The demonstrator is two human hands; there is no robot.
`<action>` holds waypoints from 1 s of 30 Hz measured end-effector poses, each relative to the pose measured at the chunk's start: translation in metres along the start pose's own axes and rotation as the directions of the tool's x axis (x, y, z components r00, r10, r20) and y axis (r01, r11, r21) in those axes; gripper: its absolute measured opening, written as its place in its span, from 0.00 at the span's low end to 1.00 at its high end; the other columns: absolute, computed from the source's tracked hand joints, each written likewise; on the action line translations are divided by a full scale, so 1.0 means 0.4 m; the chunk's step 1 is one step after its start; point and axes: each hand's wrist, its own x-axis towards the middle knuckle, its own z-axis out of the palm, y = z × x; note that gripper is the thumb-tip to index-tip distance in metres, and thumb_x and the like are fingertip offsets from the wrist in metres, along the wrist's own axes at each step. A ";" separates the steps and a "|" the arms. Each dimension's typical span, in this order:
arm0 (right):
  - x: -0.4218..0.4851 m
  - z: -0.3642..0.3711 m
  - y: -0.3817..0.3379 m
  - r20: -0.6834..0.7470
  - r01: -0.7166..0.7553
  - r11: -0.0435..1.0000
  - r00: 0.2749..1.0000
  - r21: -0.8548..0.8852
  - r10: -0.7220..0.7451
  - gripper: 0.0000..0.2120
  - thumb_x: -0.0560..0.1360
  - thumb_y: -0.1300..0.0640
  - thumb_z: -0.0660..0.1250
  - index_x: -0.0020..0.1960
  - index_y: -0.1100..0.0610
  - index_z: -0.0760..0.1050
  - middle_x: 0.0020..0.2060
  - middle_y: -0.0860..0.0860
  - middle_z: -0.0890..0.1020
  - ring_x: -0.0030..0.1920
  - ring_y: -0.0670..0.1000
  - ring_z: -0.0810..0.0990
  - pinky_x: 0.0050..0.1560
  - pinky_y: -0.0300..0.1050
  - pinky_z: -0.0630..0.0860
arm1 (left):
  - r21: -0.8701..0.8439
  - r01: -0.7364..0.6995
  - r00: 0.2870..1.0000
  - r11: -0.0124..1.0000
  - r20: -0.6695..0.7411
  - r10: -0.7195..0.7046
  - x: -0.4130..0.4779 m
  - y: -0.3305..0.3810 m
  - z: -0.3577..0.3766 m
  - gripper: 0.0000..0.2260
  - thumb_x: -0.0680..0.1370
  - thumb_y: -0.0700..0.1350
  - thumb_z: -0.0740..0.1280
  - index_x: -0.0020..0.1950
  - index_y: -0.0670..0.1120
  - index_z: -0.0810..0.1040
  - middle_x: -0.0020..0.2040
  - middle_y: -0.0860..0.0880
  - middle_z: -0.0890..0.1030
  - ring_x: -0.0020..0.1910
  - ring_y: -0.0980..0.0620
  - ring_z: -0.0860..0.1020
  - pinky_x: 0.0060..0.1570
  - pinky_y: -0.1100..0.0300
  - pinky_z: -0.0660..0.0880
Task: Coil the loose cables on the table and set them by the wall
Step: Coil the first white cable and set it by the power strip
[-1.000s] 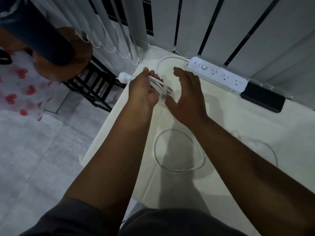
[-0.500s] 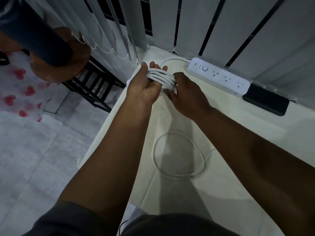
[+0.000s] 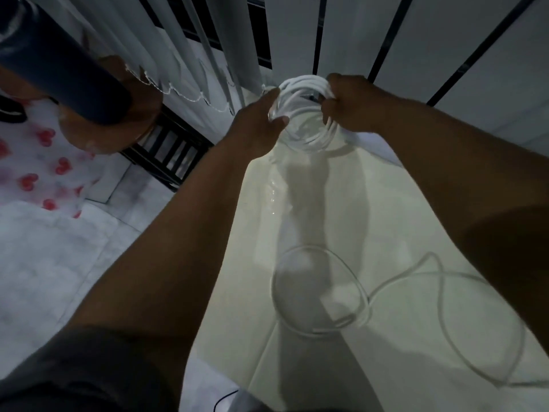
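Tabletop point(image 3: 312, 203) scene shifted: both hands now grip rounded coil point(image 3: 300, 114) (power strip gone).

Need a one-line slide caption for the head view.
Both hands, left and right, hold a coiled white cable near the blinds; thin cable lies loose on the table.

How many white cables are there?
2: a thick white coiled cable held between the left hand and right hand, and a thin white loose cable on the cream table.
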 end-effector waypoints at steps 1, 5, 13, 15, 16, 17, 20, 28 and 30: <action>0.016 -0.002 0.005 0.018 -0.003 1.000 1.000 0.005 0.003 0.11 0.80 0.56 0.60 0.56 0.63 0.72 0.53 0.62 0.80 0.51 0.60 0.78 0.45 0.44 0.65 | 0.022 -0.003 1.000 1.000 0.014 0.003 0.024 -0.015 0.015 0.25 0.80 0.50 0.62 0.77 0.54 0.61 0.70 0.46 0.74 0.62 0.46 0.77 0.61 0.55 0.73; 0.057 0.006 0.035 0.073 -0.040 0.999 0.997 0.008 0.039 0.10 0.80 0.58 0.59 0.52 0.63 0.76 0.51 0.61 0.84 0.51 0.58 0.81 0.46 0.42 0.71 | 0.126 -0.036 0.999 0.991 -0.035 0.040 0.092 -0.056 0.062 0.26 0.80 0.46 0.62 0.77 0.54 0.60 0.60 0.44 0.80 0.59 0.45 0.77 0.57 0.61 0.68; 0.087 0.080 0.063 -0.203 -0.154 0.987 0.969 -0.035 0.144 0.15 0.78 0.56 0.65 0.59 0.64 0.78 0.58 0.63 0.81 0.60 0.60 0.78 0.59 0.46 0.69 | 0.313 -0.058 0.986 0.948 -0.132 0.104 0.144 -0.096 0.122 0.24 0.79 0.39 0.60 0.76 0.48 0.63 0.60 0.35 0.76 0.61 0.36 0.74 0.58 0.51 0.70; 0.064 0.102 0.066 -0.276 -0.121 0.992 0.955 -0.033 0.107 0.16 0.76 0.56 0.68 0.59 0.64 0.78 0.59 0.62 0.81 0.61 0.60 0.77 0.60 0.46 0.68 | 0.336 -0.042 0.987 0.941 -0.133 0.091 0.147 -0.096 0.127 0.24 0.79 0.39 0.59 0.76 0.50 0.63 0.60 0.35 0.75 0.61 0.36 0.74 0.58 0.49 0.71; 0.053 0.110 0.067 -0.287 -0.105 0.994 0.953 -0.023 0.094 0.17 0.76 0.56 0.69 0.61 0.63 0.77 0.60 0.62 0.80 0.62 0.60 0.76 0.61 0.47 0.68 | 0.335 -0.033 0.988 0.942 -0.130 0.081 0.150 -0.093 0.127 0.25 0.79 0.39 0.59 0.76 0.50 0.62 0.61 0.36 0.75 0.62 0.36 0.73 0.59 0.49 0.71; 0.044 0.118 0.068 -0.286 -0.094 0.995 0.955 -0.026 0.083 0.19 0.76 0.56 0.68 0.64 0.63 0.75 0.61 0.63 0.79 0.63 0.61 0.76 0.62 0.48 0.68 | 0.334 -0.027 0.989 0.942 -0.125 0.073 0.155 -0.090 0.126 0.25 0.79 0.39 0.59 0.76 0.51 0.62 0.62 0.36 0.75 0.63 0.37 0.73 0.60 0.48 0.71; 0.030 0.136 0.075 -0.262 -0.085 0.960 0.965 -0.266 0.013 0.22 0.80 0.51 0.62 0.68 0.63 0.69 0.61 0.63 0.78 0.62 0.65 0.73 0.64 0.53 0.67 | 0.359 -0.003 0.993 0.933 -0.109 0.045 0.165 -0.083 0.119 0.26 0.79 0.39 0.58 0.77 0.52 0.62 0.65 0.38 0.74 0.66 0.38 0.71 0.63 0.48 0.71; 0.005 0.158 0.077 -0.162 -0.039 0.879 0.986 -0.476 -0.044 0.31 0.80 0.42 0.55 0.73 0.63 0.63 0.63 0.62 0.77 0.66 0.66 0.68 0.65 0.58 0.64 | 0.335 0.025 0.996 0.942 -0.085 0.004 0.155 -0.093 0.108 0.24 0.79 0.40 0.58 0.76 0.51 0.64 0.70 0.41 0.72 0.69 0.41 0.69 0.67 0.50 0.68; -0.001 0.169 0.085 -0.157 -0.048 0.873 0.987 -0.485 -0.033 0.33 0.80 0.40 0.53 0.76 0.62 0.58 0.67 0.61 0.74 0.67 0.65 0.67 0.65 0.58 0.62 | 0.313 -0.019 0.992 0.950 -0.113 0.057 0.154 -0.101 0.113 0.20 0.78 0.38 0.59 0.70 0.46 0.71 0.66 0.41 0.76 0.66 0.41 0.73 0.63 0.54 0.68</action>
